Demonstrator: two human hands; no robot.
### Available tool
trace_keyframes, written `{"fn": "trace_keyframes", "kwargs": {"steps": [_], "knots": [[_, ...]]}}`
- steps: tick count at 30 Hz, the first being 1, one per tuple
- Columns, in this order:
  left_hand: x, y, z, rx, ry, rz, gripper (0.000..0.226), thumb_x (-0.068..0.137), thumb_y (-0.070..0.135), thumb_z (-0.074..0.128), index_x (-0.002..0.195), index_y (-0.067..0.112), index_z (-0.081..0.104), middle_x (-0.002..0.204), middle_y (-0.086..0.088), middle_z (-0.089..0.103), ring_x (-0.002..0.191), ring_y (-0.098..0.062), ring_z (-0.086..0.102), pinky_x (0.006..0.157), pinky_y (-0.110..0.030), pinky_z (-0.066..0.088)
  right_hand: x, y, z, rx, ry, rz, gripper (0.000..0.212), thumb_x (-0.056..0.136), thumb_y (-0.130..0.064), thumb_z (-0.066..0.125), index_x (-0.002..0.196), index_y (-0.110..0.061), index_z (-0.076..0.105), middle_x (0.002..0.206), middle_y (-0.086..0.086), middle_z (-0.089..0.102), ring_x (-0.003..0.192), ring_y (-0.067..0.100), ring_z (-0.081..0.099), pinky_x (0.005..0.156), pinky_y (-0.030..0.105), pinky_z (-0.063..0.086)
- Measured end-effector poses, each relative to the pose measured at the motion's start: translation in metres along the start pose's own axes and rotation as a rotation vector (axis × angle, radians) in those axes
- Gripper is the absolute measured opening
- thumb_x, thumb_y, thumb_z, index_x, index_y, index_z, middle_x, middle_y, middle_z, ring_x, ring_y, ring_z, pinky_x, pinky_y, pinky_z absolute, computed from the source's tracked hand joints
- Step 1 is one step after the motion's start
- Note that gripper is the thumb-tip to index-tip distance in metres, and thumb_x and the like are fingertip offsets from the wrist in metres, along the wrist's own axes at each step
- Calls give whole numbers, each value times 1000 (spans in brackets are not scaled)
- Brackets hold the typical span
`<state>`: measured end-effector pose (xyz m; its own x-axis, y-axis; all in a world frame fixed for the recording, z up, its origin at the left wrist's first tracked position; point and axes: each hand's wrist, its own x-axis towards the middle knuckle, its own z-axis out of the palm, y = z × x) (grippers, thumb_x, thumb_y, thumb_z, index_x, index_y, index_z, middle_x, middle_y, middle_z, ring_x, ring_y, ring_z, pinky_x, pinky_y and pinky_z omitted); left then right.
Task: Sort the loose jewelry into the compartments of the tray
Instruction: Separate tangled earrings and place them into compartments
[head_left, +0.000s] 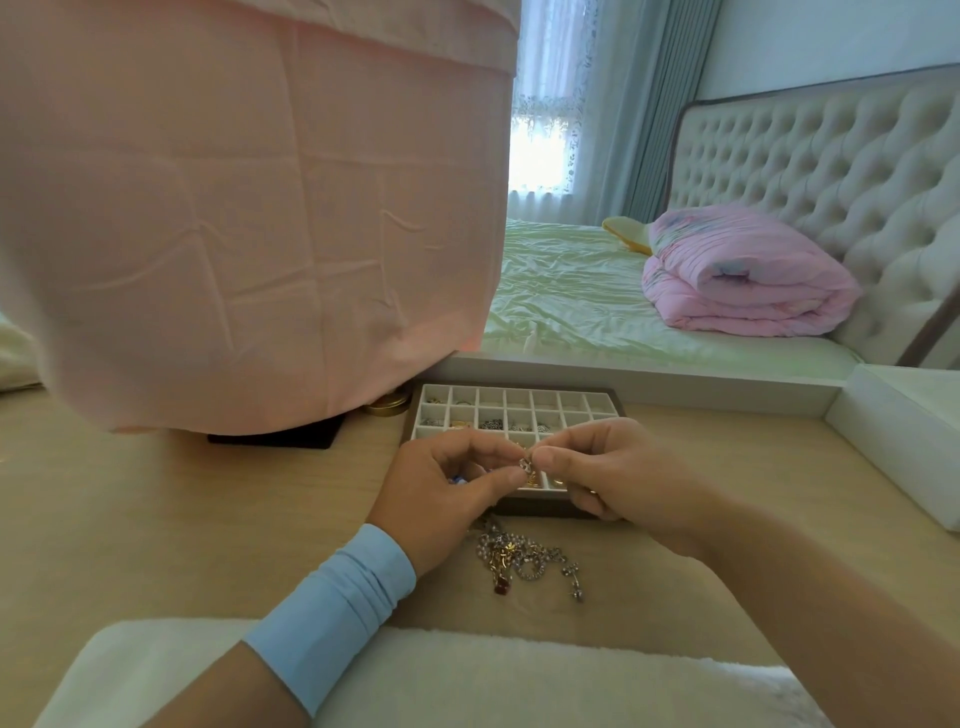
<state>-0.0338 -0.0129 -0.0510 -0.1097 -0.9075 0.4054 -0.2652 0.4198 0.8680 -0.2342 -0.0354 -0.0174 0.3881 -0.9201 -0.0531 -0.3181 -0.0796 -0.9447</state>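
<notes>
1. A small silver-and-gold jewelry piece (527, 464) is pinched between the fingertips of the left hand (441, 483) and right hand (618, 473), over the tray's (571, 401) near rows.
2. Several of the tray's white compartments hold rings; the hands hide the near ones.
3. A tangled pile of loose jewelry (519, 558) lies on the worktop (208, 519), near the tray.
4. Pink cloth (249, 208) hangs far left, a gold tin (387, 404) beneath it.

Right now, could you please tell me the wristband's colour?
The wristband is light blue; head view.
</notes>
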Motion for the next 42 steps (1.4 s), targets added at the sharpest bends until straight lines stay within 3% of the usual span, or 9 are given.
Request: {"fn": "trace_keyframes", "kwargs": {"steps": [7, 17, 21, 24, 28, 32, 35, 40, 42], "knots": [[1, -1, 2, -71, 7, -54, 10, 87, 13, 69, 92, 20, 74, 79, 4, 73, 62, -10, 63, 64, -21, 55, 1, 1, 1, 68, -6, 50, 19, 96, -30, 68, 101, -16, 80, 55, 2, 44, 49, 11, 38, 43, 19, 29], [-1, -1, 6, 35, -17, -2, 23, 87, 16, 70, 108, 26, 72, 84, 6, 73, 71, -13, 67, 69, -23, 57, 1, -3, 2, 131, -28, 99, 26, 90, -36, 72, 100, -13, 80, 59, 4, 43, 50, 11, 38, 41, 20, 25], [-1, 1, 7, 29, 41, -39, 13, 83, 19, 74, 95, 25, 75, 79, 10, 73, 67, -10, 65, 66, -17, 55, -1, -7, 6, 17, 75, 53, 27, 90, -42, 71, 82, -17, 75, 60, 6, 51, 48, 12, 41, 42, 19, 31], [-2, 2, 7, 55, 86, -58, 9, 81, 25, 76, 89, 27, 75, 76, 13, 73, 64, -9, 66, 64, -18, 56, -3, -9, 11, -65, 159, -34, 31, 89, -45, 72, 72, -19, 70, 51, -4, 54, 45, 6, 44, 48, 17, 37], [-1, 3, 6, 131, 129, -63, 15, 81, 24, 74, 82, 39, 70, 71, 19, 71, 62, -8, 68, 59, -16, 55, -1, -6, 23, -146, 240, -109, 15, 81, -41, 82, 78, -27, 78, 72, -17, 70, 58, -9, 57, 68, 23, 43], [0, 6, 3, 97, 153, -80, 20, 83, 19, 73, 84, 39, 70, 72, 18, 73, 64, -7, 68, 58, -12, 52, 2, -2, 34, -89, 299, -164, 3, 88, -31, 78, 86, -29, 78, 70, -24, 69, 59, -12, 58, 69, 20, 42], [1, 9, 1, 50, 208, -100, 23, 82, 15, 73, 87, 37, 71, 73, 19, 73, 64, -7, 69, 58, -11, 52, 6, -1, 39, -57, 293, -171, 9, 86, -31, 79, 94, -29, 77, 63, -28, 65, 59, -13, 57, 68, 17, 42], [12, 11, -5, 48, 173, -115, 25, 86, 13, 69, 95, 36, 72, 80, 18, 74, 71, -7, 71, 62, -11, 52, 22, -4, 43, -17, 390, -197, 12, 91, -23, 73, 92, -35, 76, 88, -19, 74, 89, -9, 66, 85, 14, 50], [21, 11, -9, 63, 118, -136, 27, 89, 12, 66, 97, 38, 72, 84, 19, 74, 78, -4, 70, 65, -13, 53, 32, -6, 39, -29, 405, -196, 13, 91, -21, 73, 90, -34, 76, 86, -18, 74, 90, -9, 66, 80, 7, 48]]}}
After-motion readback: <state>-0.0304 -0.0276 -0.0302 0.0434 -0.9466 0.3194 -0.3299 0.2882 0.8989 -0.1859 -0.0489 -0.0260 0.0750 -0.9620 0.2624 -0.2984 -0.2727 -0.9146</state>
